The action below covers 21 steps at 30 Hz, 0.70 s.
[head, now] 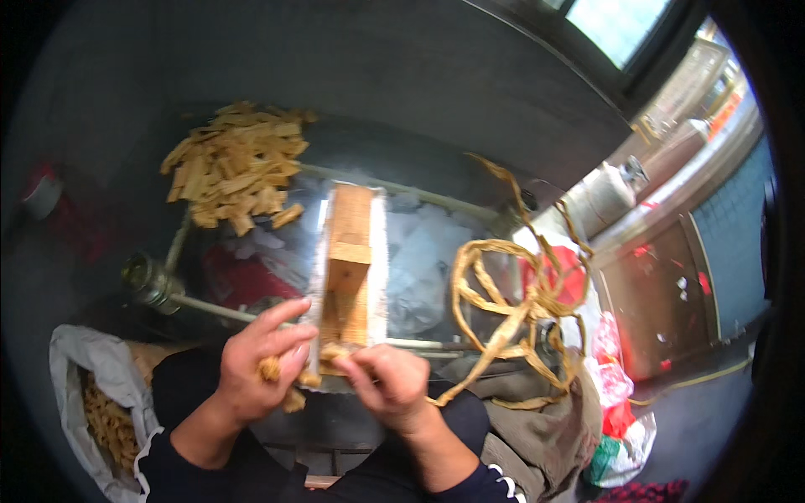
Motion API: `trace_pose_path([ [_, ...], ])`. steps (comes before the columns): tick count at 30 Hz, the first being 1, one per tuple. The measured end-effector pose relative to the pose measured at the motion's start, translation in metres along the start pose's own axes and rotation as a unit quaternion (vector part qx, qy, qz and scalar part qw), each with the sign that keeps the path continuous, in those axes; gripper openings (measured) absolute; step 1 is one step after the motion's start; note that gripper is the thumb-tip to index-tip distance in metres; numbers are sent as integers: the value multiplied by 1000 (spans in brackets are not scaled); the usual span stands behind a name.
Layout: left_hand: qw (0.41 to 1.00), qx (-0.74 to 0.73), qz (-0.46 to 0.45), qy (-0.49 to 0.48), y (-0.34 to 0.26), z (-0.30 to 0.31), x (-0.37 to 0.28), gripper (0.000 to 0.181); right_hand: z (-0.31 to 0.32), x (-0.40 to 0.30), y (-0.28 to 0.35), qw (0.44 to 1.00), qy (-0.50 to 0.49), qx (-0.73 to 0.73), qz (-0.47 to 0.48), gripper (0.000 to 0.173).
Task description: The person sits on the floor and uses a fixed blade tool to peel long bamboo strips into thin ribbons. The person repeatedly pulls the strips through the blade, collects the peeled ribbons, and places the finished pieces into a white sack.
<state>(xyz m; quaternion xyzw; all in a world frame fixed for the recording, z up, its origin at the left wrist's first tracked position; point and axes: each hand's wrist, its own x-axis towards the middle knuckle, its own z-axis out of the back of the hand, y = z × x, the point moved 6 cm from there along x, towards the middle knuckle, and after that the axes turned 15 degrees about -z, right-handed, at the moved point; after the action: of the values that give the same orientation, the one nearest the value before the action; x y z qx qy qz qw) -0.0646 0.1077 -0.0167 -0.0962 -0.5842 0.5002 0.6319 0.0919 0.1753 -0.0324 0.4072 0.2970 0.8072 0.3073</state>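
A long wooden trough-like box [349, 251] with pale, rough-edged sides stands on a glass table before me. My left hand [264, 364] is at its near left side, holding several tan dried pieces [269, 369] against the palm, with fingers partly spread. At the box's near end, my right hand [391, 382] pinches a tan piece [336, 353] between thumb and finger. A long dried tan strip [497, 342], looped and twisted, lies to the right and runs towards my right hand; whether the hand holds it is unclear.
A heap of flat tan pieces [236, 166] lies at the table's far left. An open white sack [69, 371] of similar pieces stands at lower left. A glass jar or table fitting [148, 280] is at the left corner. Brown cloth [534, 440] and plastic bags [619, 456] are at right.
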Motion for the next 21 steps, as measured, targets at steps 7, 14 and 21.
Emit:
trace_pose_path([
  [7,940,-246,221,81,19,-32,-41,16,-2,-10,30,986,106,48,116,29],
  [14,892,-316,303,115,13,-27,-31,20,-5,-14,20,992,75,65,80,41],
  [21,890,-244,373,94,32,-44,-72,17,2,-13,38,982,83,47,160,29],
])
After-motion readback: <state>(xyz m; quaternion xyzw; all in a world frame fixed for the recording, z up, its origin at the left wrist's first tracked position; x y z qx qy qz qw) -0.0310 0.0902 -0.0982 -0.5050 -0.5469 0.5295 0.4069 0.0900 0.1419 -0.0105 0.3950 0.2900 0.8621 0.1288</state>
